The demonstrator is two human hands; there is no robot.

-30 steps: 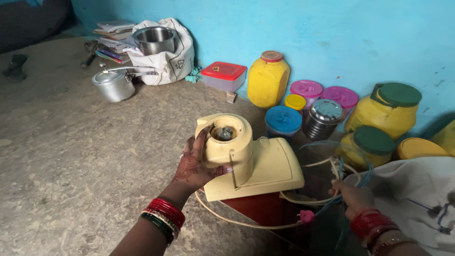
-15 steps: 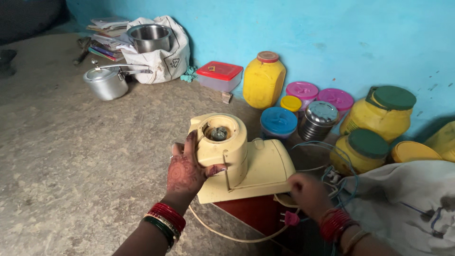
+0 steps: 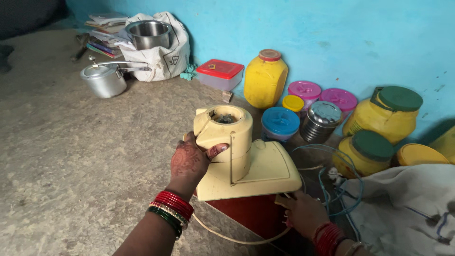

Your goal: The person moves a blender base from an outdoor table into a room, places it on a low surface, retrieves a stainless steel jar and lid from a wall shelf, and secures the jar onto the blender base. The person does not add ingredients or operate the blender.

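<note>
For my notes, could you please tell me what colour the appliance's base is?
Dark red base, beneath the cream appliance; head view.

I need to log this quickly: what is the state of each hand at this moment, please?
Left hand: closed around the round tower of the cream mixer base.
Right hand: at the base's lower front edge; whether its grip is closed cannot be told.

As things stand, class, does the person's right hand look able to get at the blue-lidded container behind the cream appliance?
Probably not directly. The right hand sits low under the cream appliance's base, and that appliance stands between it and the blue-lidded container. It would have to come out and go round first.
</note>
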